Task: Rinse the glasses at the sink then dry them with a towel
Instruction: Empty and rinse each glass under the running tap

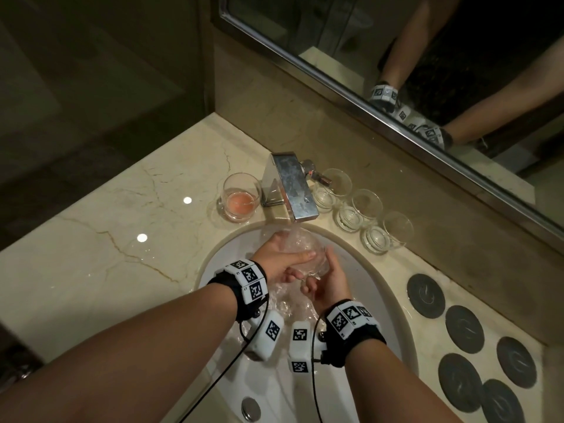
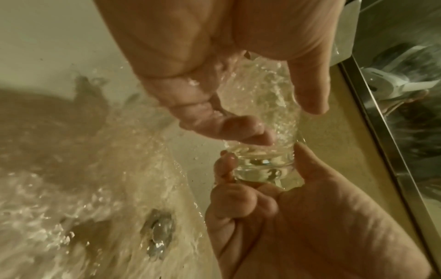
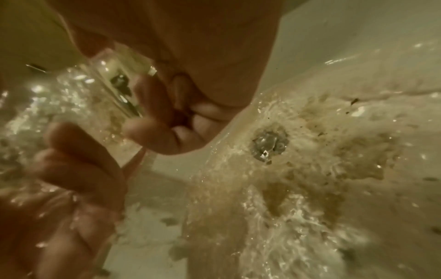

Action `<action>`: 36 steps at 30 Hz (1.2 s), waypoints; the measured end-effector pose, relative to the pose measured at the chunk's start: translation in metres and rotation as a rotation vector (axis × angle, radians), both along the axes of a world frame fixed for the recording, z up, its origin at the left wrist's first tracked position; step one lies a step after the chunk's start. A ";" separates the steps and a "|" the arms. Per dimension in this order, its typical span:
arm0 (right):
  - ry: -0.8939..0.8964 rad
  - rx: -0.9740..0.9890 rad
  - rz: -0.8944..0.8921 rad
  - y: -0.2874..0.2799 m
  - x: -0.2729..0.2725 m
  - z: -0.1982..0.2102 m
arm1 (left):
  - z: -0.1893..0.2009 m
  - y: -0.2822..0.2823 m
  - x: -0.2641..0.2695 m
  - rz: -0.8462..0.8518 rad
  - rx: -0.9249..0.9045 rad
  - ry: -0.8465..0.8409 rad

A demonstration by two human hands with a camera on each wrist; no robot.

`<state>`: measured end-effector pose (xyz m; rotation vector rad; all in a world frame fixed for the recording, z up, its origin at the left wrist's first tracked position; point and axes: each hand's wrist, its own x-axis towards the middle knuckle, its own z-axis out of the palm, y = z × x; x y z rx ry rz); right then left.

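Note:
A clear glass (image 1: 308,248) lies tilted under the water stream from the chrome faucet (image 1: 290,187), over the white sink (image 1: 375,288). My left hand (image 1: 293,261) wraps round its upper part, thumb on one side and fingers curled on the other. My right hand (image 1: 320,271) pinches its thick base. In the left wrist view the glass (image 2: 260,113) is full of churning water, between the left hand (image 2: 274,117) and the right hand (image 2: 262,160). The right wrist view shows the glass (image 3: 102,85) base in the right hand's fingers (image 3: 152,105). No towel is in view.
A glass with orange residue (image 1: 241,198) stands left of the faucet. Three clear glasses (image 1: 360,210) line the counter to its right. Several dark round coasters (image 1: 464,329) lie at the right. Water swirls round the drain (image 3: 268,145). A mirror (image 1: 427,71) backs the counter.

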<state>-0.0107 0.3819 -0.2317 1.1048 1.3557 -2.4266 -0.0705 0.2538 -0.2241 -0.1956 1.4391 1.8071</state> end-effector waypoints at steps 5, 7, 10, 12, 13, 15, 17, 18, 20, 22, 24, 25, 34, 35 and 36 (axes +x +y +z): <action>-0.013 -0.057 -0.019 -0.004 0.000 0.004 | 0.001 0.000 -0.002 0.028 0.022 -0.030; -0.020 -0.026 -0.033 -0.002 -0.002 0.001 | 0.002 -0.001 -0.002 0.035 0.016 -0.034; 0.007 0.073 0.021 0.000 -0.001 -0.003 | 0.004 -0.001 -0.002 0.029 0.036 -0.030; -0.003 0.048 0.014 -0.001 -0.002 -0.003 | 0.006 -0.001 -0.001 0.045 0.050 -0.032; 0.000 0.009 -0.004 -0.003 -0.002 0.002 | 0.005 -0.001 -0.001 0.050 0.053 -0.033; 0.004 -0.013 -0.065 -0.002 -0.005 0.002 | 0.003 -0.001 -0.001 0.040 0.053 -0.025; -0.004 0.057 -0.098 -0.001 -0.006 0.001 | 0.004 -0.001 -0.001 0.017 0.050 -0.023; -0.005 0.089 -0.089 0.002 -0.005 -0.003 | 0.006 -0.001 -0.001 -0.003 0.041 -0.025; -0.002 0.139 -0.062 0.001 -0.002 -0.005 | 0.011 -0.001 0.000 -0.018 0.026 -0.010; -0.012 0.170 -0.053 0.001 0.000 -0.006 | 0.015 0.000 0.001 -0.023 0.018 -0.004; 0.005 0.123 -0.078 0.000 -0.001 -0.003 | 0.015 0.001 0.002 -0.028 0.015 -0.016; -0.001 0.116 -0.091 0.001 -0.001 -0.003 | 0.014 0.001 0.002 -0.032 0.018 -0.020; 0.015 0.075 -0.041 -0.001 -0.001 0.008 | 0.008 0.002 0.002 -0.006 0.012 0.011; 0.001 0.080 -0.053 -0.002 -0.002 0.008 | 0.009 0.002 0.001 0.010 0.010 0.005; -0.015 0.090 -0.056 -0.002 -0.002 0.005 | 0.009 0.001 0.001 0.015 0.005 0.004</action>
